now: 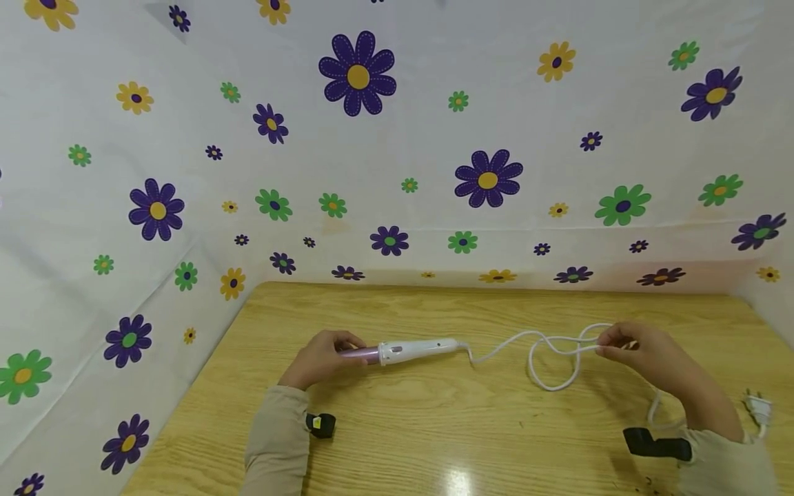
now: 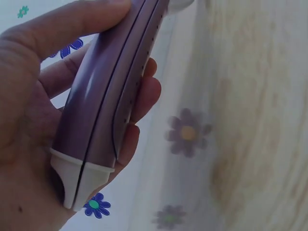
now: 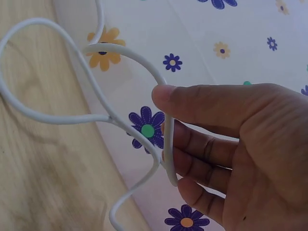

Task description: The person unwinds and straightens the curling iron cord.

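A hair straightener with a white handle and purple barrel [image 1: 417,350] lies lengthwise over the wooden table. My left hand [image 1: 324,358] grips its purple end; the left wrist view shows fingers and thumb wrapped round the purple casing [image 2: 98,96], with its white tip near the palm. From the handle's other end a white cord [image 1: 509,339] runs right into loose loops. My right hand [image 1: 651,355] pinches the cord between thumb and fingers, and the looped cord [image 3: 168,130] hangs beside those fingertips in the right wrist view.
A two-pin plug [image 1: 758,406] on the cord's end is at the right, near the right sleeve. The wooden table [image 1: 434,420] meets a white flowered cloth [image 1: 409,138] at its back and left. Black camera mounts [image 1: 656,444] sit on both wrists.
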`<action>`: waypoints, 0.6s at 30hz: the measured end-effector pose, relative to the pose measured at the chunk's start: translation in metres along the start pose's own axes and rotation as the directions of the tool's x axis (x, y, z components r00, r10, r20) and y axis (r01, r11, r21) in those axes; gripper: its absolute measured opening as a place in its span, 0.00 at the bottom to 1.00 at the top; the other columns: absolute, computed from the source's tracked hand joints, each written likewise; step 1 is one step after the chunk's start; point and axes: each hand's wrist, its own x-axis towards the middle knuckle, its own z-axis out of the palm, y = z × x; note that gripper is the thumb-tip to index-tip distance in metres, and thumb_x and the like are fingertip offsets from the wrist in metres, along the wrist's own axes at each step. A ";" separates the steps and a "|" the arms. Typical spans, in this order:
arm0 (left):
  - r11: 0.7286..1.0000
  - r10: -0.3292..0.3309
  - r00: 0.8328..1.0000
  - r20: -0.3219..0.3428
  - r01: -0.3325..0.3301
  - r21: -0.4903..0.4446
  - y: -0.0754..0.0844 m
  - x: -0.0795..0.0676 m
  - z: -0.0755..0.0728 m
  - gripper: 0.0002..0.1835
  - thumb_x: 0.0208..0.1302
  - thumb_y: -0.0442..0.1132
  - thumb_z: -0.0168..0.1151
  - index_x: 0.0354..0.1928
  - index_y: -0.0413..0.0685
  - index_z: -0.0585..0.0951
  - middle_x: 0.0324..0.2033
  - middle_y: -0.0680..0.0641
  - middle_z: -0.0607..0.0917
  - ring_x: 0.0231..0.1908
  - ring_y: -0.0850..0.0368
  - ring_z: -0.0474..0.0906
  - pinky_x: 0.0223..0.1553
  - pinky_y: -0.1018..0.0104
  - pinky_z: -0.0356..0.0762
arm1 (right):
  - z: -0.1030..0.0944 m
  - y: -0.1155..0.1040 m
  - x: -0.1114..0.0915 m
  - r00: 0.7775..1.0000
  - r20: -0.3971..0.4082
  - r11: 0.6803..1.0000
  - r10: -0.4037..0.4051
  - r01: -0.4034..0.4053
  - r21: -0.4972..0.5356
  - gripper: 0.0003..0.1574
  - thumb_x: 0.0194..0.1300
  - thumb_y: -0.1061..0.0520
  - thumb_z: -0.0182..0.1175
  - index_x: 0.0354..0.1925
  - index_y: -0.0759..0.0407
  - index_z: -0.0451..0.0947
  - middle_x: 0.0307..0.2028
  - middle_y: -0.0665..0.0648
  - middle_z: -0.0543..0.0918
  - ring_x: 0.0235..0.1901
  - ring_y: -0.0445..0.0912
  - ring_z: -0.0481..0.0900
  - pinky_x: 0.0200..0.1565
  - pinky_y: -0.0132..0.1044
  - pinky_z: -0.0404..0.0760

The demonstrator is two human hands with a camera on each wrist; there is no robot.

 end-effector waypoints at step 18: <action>0.994 0.085 0.990 0.109 -0.076 -0.084 -0.021 0.006 0.002 0.15 0.51 0.38 0.74 0.42 0.49 0.82 0.41 0.45 0.83 0.41 0.54 0.76 0.44 0.62 0.73 | 0.024 0.003 0.007 0.999 0.040 1.000 -0.018 0.018 -0.005 0.05 0.63 0.57 0.63 0.34 0.57 0.78 0.30 0.49 0.78 0.30 0.30 0.69 0.33 0.30 0.69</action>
